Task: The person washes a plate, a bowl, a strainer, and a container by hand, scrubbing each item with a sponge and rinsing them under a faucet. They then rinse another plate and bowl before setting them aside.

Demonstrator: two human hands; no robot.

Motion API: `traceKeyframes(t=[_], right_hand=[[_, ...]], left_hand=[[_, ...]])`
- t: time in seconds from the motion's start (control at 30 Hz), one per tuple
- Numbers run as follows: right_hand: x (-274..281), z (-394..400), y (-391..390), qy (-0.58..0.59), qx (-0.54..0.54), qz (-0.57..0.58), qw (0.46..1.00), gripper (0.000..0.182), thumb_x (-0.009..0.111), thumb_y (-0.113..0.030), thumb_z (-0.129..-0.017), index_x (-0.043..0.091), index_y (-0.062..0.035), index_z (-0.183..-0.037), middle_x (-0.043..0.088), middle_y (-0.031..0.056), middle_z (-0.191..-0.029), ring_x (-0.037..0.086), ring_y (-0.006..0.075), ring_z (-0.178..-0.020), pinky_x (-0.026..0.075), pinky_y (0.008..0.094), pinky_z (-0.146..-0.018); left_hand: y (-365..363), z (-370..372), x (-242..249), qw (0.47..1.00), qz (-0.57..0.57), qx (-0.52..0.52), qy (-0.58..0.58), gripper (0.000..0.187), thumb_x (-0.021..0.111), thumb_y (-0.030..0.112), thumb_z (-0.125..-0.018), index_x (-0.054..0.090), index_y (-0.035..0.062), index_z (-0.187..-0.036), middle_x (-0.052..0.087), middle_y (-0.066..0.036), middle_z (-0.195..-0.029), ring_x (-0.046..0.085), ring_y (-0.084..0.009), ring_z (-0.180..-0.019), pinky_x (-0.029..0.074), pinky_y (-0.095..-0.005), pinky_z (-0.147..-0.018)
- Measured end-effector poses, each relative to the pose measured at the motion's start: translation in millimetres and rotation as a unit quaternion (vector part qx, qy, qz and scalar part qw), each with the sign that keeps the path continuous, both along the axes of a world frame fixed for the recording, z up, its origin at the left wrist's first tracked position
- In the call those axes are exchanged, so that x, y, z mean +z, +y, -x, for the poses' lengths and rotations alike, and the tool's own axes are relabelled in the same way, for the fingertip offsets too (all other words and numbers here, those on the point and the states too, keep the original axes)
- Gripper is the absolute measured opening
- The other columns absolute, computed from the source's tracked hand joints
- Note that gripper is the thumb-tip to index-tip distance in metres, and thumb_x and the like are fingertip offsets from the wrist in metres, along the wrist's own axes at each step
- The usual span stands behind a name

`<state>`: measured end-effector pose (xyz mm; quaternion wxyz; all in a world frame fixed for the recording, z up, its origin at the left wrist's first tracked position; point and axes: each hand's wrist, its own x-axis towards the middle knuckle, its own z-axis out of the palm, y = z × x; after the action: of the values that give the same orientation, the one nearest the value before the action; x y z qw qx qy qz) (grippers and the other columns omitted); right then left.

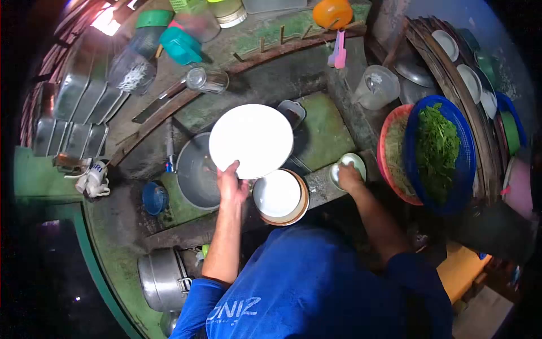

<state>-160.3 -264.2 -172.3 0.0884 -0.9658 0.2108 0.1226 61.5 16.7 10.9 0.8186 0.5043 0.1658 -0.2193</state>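
My left hand (230, 185) grips the lower edge of a large white plate (251, 140), thumb on its face, held up over the sink area. Out to the right, my right hand (349, 175) is at a small white bowl (359, 164) on the ledge, fingers bent down into or onto it; whether anything else is in them is hidden. Between the hands, a stack of plates (277, 193) sits near my body. Partly behind the large plate stands a grey basin (195, 175).
Blue basket (468, 152) of leafy greens (437, 138) overlaps a red basket (385, 152) at right. A clear jug (379, 87), a small blue bowl (154, 198), a metal pot (161, 279) and a glass (208, 80) stand around the basin.
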Motion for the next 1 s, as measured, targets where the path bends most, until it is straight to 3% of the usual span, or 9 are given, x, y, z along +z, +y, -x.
traceKeyframes(t=[0.03, 0.1, 0.23, 0.33, 0.43, 0.57, 0.67, 0.8, 1.0], right_hand=[[-30, 3, -13, -0.020, 0.006, -0.009, 1.000, 0.022, 0.051, -0.007, -0.084, 0.064, -0.0040, -0.100, 0.068, 0.0173, -0.093, 0.064, 0.0379, -0.090, 0.052, 0.0483, -0.079], [71, -3, -6, 0.028, 0.002, -0.077, 0.997, 0.022, 0.052, -0.004, -0.081, 0.063, -0.0035, -0.100, 0.067, 0.0212, -0.093, 0.064, 0.0392, -0.091, 0.053, 0.0500, -0.074], [121, 5, -5, -0.208, -0.139, -0.165, 0.954, 0.027, 0.065, -0.006, -0.072, 0.059, -0.0044, -0.099, 0.065, 0.0240, -0.089, 0.062, 0.0437, -0.091, 0.050, 0.0500, -0.077], [150, -7, -11, -0.269, -0.180, -0.263, 0.909, 0.030, 0.068, -0.013, -0.075, 0.058, -0.0032, -0.102, 0.066, 0.0212, -0.093, 0.064, 0.0410, -0.091, 0.051, 0.0445, -0.079], [216, -53, 31, -0.382, -0.097, -0.445, 0.804, 0.030, 0.065, -0.015, -0.083, 0.058, 0.0005, -0.108, 0.062, 0.0144, -0.104, 0.060, 0.0290, -0.097, 0.046, 0.0363, -0.087], [214, -117, 102, -0.423, 0.139, -0.203, 0.872, 0.015, 0.062, -0.018, -0.084, 0.067, -0.0071, -0.093, 0.060, 0.0144, -0.094, 0.055, 0.0334, -0.090, 0.043, 0.0424, -0.085], [208, -101, 109, -0.366, 0.248, -0.212, 0.872, 0.011, 0.067, -0.020, -0.076, 0.065, -0.0090, -0.076, 0.054, 0.0078, -0.079, 0.053, 0.0320, -0.086, 0.042, 0.0431, -0.084], [178, -122, 60, -0.429, 0.114, -0.064, 0.894, 0.043, 0.063, -0.016, -0.078, 0.058, -0.0095, -0.119, 0.040, 0.0275, -0.128, 0.046, 0.0441, -0.112, 0.041, 0.0508, -0.095], [214, -133, 136, -0.380, 0.275, -0.213, 0.857, 0.054, 0.064, -0.017, -0.079, 0.054, -0.0106, -0.132, 0.045, 0.0271, -0.138, 0.042, 0.0415, -0.130, 0.035, 0.0555, -0.106]], left_hand=[[-8, 9, 21, 1.000, 0.008, -0.015, 0.012, 0.046, 0.051, -0.001, -0.088, 0.042, 0.0131, -0.131, 0.058, -0.011, -0.116, 0.065, -0.0240, -0.091, 0.058, -0.0311, -0.054], [-14, 18, 28, 0.999, -0.008, -0.009, 0.031, 0.044, 0.051, 0.001, -0.089, 0.043, 0.0142, -0.131, 0.059, -0.009, -0.114, 0.065, -0.0215, -0.086, 0.055, -0.0288, -0.048], [-14, 29, 22, 1.000, 0.007, -0.022, 0.012, 0.044, 0.053, 0.002, -0.090, 0.044, 0.0168, -0.130, 0.059, -0.007, -0.115, 0.065, -0.0195, -0.089, 0.055, -0.0265, -0.050], [-11, 39, 17, 0.999, 0.027, -0.036, -0.016, 0.037, 0.053, 0.011, -0.096, 0.045, 0.0169, -0.131, 0.057, -0.005, -0.122, 0.061, -0.0191, -0.104, 0.057, -0.0314, -0.073], [-23, 52, 22, 0.998, 0.032, -0.049, -0.037, 0.034, 0.049, 0.019, -0.100, 0.043, 0.0156, -0.133, 0.056, -0.006, -0.126, 0.057, -0.0206, -0.112, 0.053, -0.0374, -0.088], [-40, 65, 21, 0.989, 0.085, -0.090, -0.076, 0.032, 0.041, 0.027, -0.104, 0.045, 0.0109, -0.131, 0.057, -0.008, -0.122, 0.057, -0.0191, -0.109, 0.048, -0.0367, -0.093], [-26, 53, 15, 0.991, 0.077, -0.076, -0.081, 0.039, 0.041, 0.035, -0.103, 0.045, 0.0086, -0.131, 0.057, -0.008, -0.122, 0.057, -0.0206, -0.109, 0.047, -0.0389, -0.094], [-14, 59, 12, 0.988, 0.044, -0.096, -0.115, 0.045, 0.044, 0.039, -0.102, 0.046, 0.0083, -0.134, 0.057, -0.007, -0.125, 0.056, -0.0212, -0.111, 0.046, -0.0397, -0.096], [-8, 49, 3, 0.985, 0.094, -0.113, -0.094, 0.052, 0.042, 0.044, -0.101, 0.040, 0.0052, -0.137, 0.052, -0.013, -0.131, 0.053, -0.0247, -0.118, 0.044, -0.0412, -0.101]])
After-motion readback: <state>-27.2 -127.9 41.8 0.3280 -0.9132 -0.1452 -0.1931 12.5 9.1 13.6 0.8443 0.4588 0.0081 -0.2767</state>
